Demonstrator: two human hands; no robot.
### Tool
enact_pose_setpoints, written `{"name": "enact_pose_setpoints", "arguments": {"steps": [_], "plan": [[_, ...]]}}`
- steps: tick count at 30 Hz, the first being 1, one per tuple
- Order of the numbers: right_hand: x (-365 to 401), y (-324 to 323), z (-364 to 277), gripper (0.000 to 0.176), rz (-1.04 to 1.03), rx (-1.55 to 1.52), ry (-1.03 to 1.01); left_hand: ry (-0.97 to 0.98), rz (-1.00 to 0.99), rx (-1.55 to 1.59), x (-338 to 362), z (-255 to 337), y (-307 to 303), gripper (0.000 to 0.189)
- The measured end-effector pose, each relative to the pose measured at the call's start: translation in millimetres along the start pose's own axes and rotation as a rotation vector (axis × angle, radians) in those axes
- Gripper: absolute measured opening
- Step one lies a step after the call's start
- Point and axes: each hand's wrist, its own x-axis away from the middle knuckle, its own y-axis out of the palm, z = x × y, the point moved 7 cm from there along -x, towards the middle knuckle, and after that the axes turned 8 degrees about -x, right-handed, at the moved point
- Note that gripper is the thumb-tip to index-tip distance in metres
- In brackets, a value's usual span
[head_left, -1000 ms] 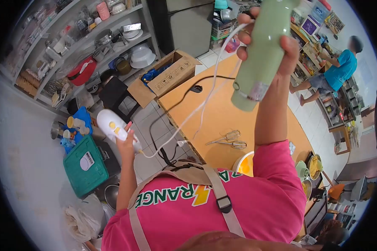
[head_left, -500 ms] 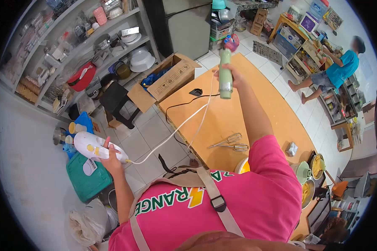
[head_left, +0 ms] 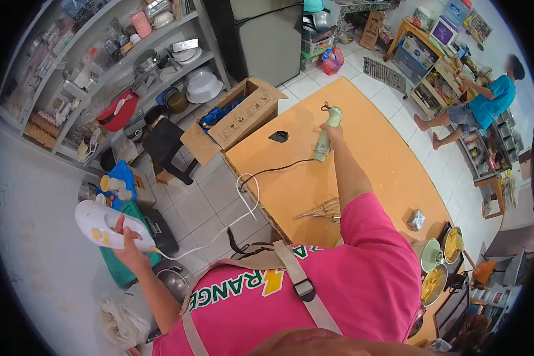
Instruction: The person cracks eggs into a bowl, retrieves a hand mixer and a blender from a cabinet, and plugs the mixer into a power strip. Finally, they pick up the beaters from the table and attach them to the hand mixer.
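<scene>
My left hand (head_left: 130, 252) is wrapped round a white hand mixer (head_left: 110, 228) with yellow buttons, held out over the floor at the left. A white cord (head_left: 216, 238) runs from it toward the table edge. Over the table (head_left: 374, 151), my right hand (head_left: 334, 136) grips a light green stick-shaped appliance (head_left: 323, 145). A black cord (head_left: 279, 169) leads to its lower end, and a small dark loop shows at its top. Metal beaters (head_left: 317, 212) lie on the tabletop, partly hidden by my right arm.
An open cardboard box (head_left: 243, 118) and a black stool (head_left: 166, 139) stand beside the table. A teal bin (head_left: 115, 267) is below the mixer. Bowls of yellow food (head_left: 434, 283) are at the right. Another person (head_left: 489, 101) stands by the far shelves.
The mixer has moved left and slightly down with my left hand. My right hand has brought the green appliance lower and nearer, tilting it. The white cord has swung off the tabletop's middle.
</scene>
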Motion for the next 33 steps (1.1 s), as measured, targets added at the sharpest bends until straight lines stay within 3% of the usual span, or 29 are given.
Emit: {"name": "enact_pose_setpoints", "arguments": {"steps": [2, 6, 8, 9, 11, 15, 17, 18, 20, 22, 23, 24, 25, 26, 28, 32, 33], "plan": [[-10, -5, 14, 0.047, 0.008, 0.154, -0.053, 0.015, 0.039, 0.065, -1, 6, -6, 0.030], [-24, -13, 36, 0.045, 0.149, 0.378, -0.109, 0.027, 0.095, 0.014, -1, 18, -16, 0.027], [14, -14, 17, 0.066, 0.284, 0.485, -0.068, 0.016, 0.095, 0.061, -2, 20, -16, 0.025], [12, -15, 18, 0.066, 0.285, 0.484, -0.068, 0.016, 0.094, 0.062, -2, 20, -15, 0.025], [17, -19, 19, 0.089, 0.321, 0.510, -0.005, 0.046, 0.106, 0.098, -1, 21, -14, 0.025], [45, -26, -1, 0.086, 0.432, 0.705, 0.045, 0.015, 0.087, 0.088, 2, 25, -6, 0.025], [55, -27, -12, 0.070, 0.518, 0.789, -0.031, -0.020, 0.107, 0.097, 3, 22, -5, 0.028], [62, -25, -18, 0.070, 0.515, 0.787, -0.027, -0.018, 0.106, 0.092, 1, 18, -6, 0.028], [79, 8, -44, 0.057, 0.336, 0.941, -0.443, -0.054, 0.024, 0.085, 0, 5, -8, 0.025], [137, 90, -51, 0.038, 0.104, 0.860, -1.094, -0.016, 0.038, 0.061, 2, 14, 5, 0.026], [135, 126, -21, 0.030, -0.266, 0.867, -0.679, 0.020, 0.037, 0.107, 4, 22, 12, 0.026], [163, 154, 18, 0.031, -0.488, 0.892, -1.058, 0.054, 0.036, 0.151, 5, 27, 16, 0.027], [177, 182, 59, 0.030, -0.756, 0.929, -1.139, 0.036, 0.035, 0.176, 4, 23, 19, 0.026], [229, 196, 50, 0.029, -0.834, 1.161, -1.089, 0.024, 0.038, 0.176, 6, 22, 22, 0.026], [240, 212, 101, 0.028, -0.816, 1.385, -1.012, 0.032, -0.045, 0.140, 8, 23, 36, 0.026], [238, 207, 131, 0.023, -0.757, 1.394, -0.947, -0.062, -0.153, -0.044, 18, -8, 66, 0.027], [235, 204, 136, 0.022, -0.850, 1.347, -0.880, -0.086, -0.140, -0.052, 22, -20, 73, 0.030]]}}
